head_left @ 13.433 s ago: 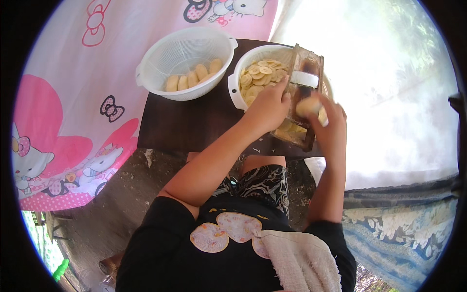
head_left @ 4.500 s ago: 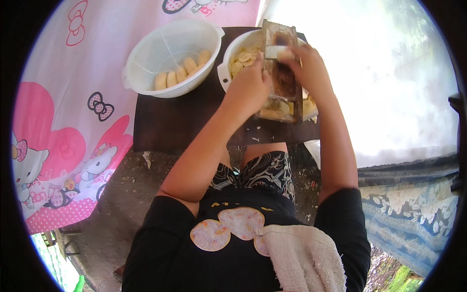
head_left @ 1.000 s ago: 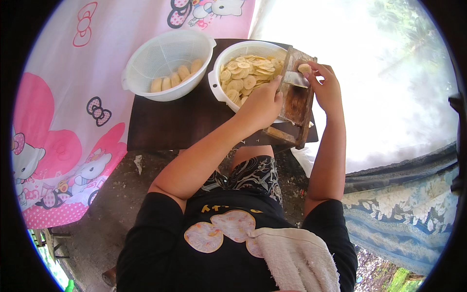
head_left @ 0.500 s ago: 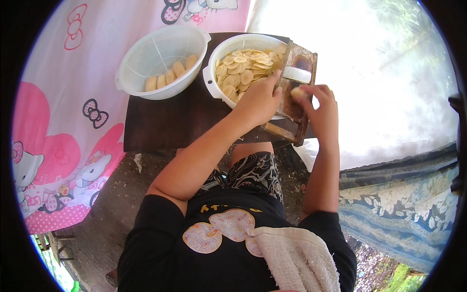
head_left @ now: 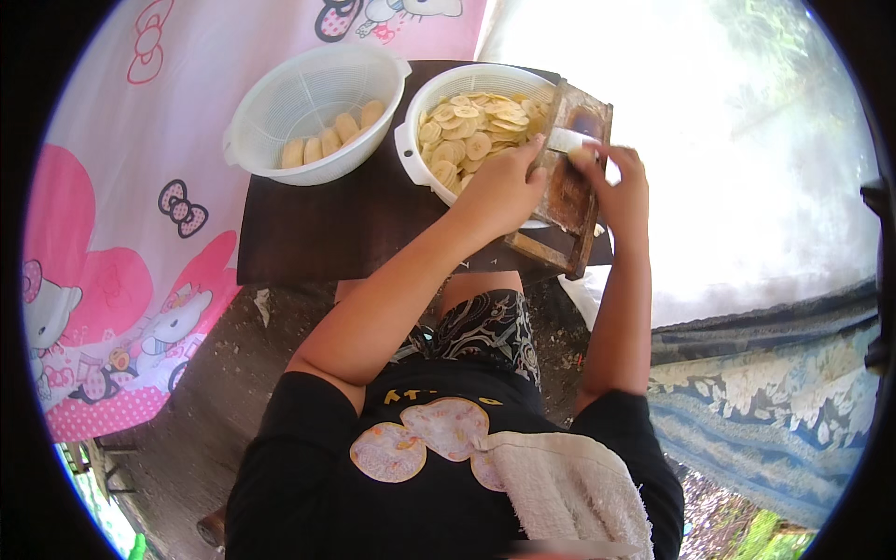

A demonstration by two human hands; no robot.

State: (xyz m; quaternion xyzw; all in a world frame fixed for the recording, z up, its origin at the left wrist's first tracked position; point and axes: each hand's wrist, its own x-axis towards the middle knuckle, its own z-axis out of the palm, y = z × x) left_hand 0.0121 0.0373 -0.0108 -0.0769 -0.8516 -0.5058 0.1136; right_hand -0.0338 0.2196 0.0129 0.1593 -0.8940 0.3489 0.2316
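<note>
Left hand [head_left: 499,191] grips wooden slicer [head_left: 569,182]; right hand [head_left: 618,182] pinches a glare-blurred piece.

No packages, labels, signs or screens show anywhere (only bowls, cloth and a board).

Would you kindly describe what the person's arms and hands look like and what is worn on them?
Both forearms are bare; the left hand and right hand wear no gloves, and no rings or watch are discernible. Short black sleeves end above the elbows. A pale towel drapes the right shoulder.
</note>
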